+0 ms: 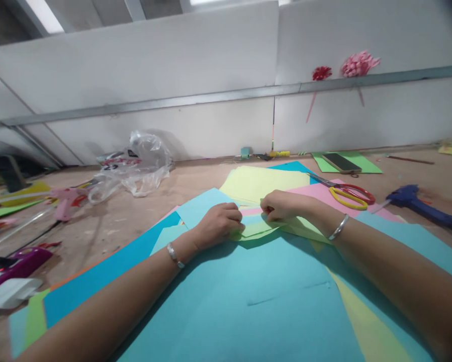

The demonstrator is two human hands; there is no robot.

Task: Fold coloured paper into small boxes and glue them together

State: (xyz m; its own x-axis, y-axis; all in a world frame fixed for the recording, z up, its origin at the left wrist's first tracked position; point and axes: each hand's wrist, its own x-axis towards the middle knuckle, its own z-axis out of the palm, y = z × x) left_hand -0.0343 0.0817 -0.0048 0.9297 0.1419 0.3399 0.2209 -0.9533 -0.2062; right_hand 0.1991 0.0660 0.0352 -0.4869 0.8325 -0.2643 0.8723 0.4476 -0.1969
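Observation:
My left hand (221, 222) has its fingers closed on the left end of a light green sheet of paper (258, 231). Opposite it, my right hand (284, 205) is curled at the far right side of the same paper, its fingertips partly hidden. Between the hands, pink and light blue paper shows by the green sheet. Below lies a large light blue sheet (256, 301) with a dark line on it. Pale yellow paper (261, 182) lies just beyond my hands.
Scissors with red and yellow handles (348, 197) lie on pink paper at right, near a blue glue gun (422, 203). A phone (342, 163) rests on green paper. At left are a plastic bag (139, 163), a pink glue gun (64, 201) and a purple power strip (22, 266).

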